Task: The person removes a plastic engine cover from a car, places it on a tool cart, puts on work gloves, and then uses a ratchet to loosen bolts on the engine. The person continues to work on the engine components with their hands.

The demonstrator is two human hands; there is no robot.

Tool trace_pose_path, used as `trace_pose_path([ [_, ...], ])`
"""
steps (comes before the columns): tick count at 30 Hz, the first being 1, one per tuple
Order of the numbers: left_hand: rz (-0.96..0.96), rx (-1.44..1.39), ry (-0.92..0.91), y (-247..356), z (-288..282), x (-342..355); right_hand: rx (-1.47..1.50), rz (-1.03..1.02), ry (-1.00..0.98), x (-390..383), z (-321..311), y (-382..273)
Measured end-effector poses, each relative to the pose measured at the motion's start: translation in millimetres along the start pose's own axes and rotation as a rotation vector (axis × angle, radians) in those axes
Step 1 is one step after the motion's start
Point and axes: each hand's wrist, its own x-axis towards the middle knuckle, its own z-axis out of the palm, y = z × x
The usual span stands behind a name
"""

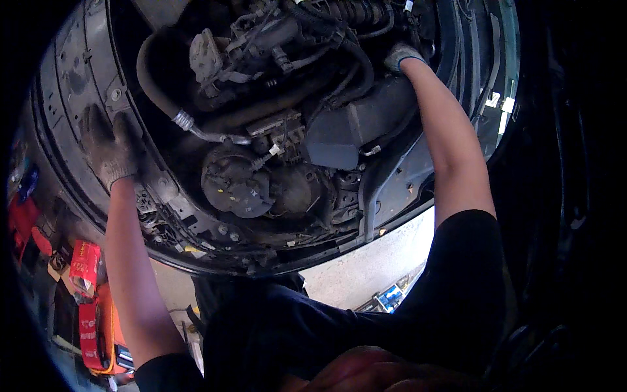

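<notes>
My left hand (110, 147), in a dirty grey knitted work glove, lies flat with its fingers apart on the dark metal body edge (73, 77) at the left of an engine bay. My right hand (400, 57) wears a similar glove with a blue cuff. It reaches deep into the far right of the bay, beside hoses and a dark plastic box (332, 138); its fingers are hidden among the parts. Between my arms lie the engine (261, 46), a thick curved hose (149, 72) with a metal clamp, and a round black part (235, 186) near the front.
The bay's curved rim (274, 266) runs close in front of my body. At the lower left, red packages (85, 264) and an orange case (108, 326) sit beyond the car. Below right, a blue-and-white item (390, 297) lies on the pale floor (366, 264).
</notes>
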Motion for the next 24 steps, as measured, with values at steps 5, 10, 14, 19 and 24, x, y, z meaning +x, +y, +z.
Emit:
trace_pose_path([
  [5, -0.002, 0.011, 0.004, 3.7, -4.4, 0.8, 0.010, -0.174, 0.086, 2.7, 0.4, -4.2],
  [10, -0.002, 0.078, 0.001, 4.3, -3.9, 2.2, -0.043, -0.051, -0.129, 20.6, 13.7, 1.9],
  [14, -0.009, 0.071, -0.017, 5.2, -5.6, 2.7, -0.030, -0.025, 0.013, 16.4, 28.0, 9.2],
  [19, -0.035, 0.053, -0.019, -0.3, -3.9, -3.0, -0.058, 0.039, -0.165, -1.5, -12.1, 0.7],
  [24, 0.001, 0.026, -0.026, 10.0, -0.3, 8.8, -0.023, -0.078, -0.050, 38.8, 67.8, 58.3],
])
